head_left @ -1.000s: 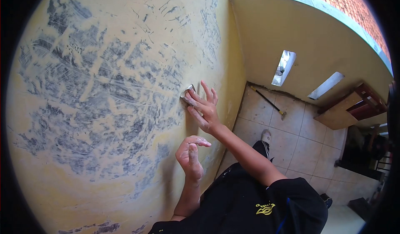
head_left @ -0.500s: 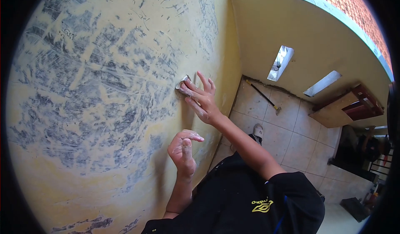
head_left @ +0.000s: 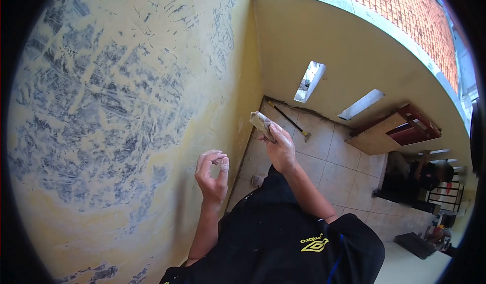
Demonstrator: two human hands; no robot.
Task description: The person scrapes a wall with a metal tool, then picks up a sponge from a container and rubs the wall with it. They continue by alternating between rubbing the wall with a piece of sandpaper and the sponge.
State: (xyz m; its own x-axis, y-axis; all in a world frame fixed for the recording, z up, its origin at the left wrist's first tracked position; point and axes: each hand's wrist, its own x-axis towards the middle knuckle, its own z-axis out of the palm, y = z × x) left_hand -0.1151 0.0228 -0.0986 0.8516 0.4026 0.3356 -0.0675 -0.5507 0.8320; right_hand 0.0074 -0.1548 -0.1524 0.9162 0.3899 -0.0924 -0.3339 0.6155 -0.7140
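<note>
My right hand [head_left: 280,150] is closed around a folded, dusty grey-white pad [head_left: 264,125], perhaps sandpaper, and holds it away from the wall, over the tiled floor in view. Near the wall, my left hand [head_left: 212,179] is raised with fingers loosely curled and the thumb up; nothing shows in it. White dust coats the fingers of both hands. The yellowish wall [head_left: 167,193] carries a large patch of dark grey marks and pale scratches at the left.
A long-handled tool [head_left: 289,118] lies on the tiled floor [head_left: 316,170] by the corner. Wooden panels [head_left: 377,135] lean at the far wall, which has two slots. Another person [head_left: 430,175] is at the right, near a dark rack and a dark tray [head_left: 415,245].
My right hand has come off the wall with the pad and moved right and down. My left hand has shifted slightly left, and the view has turned, showing more on the right.
</note>
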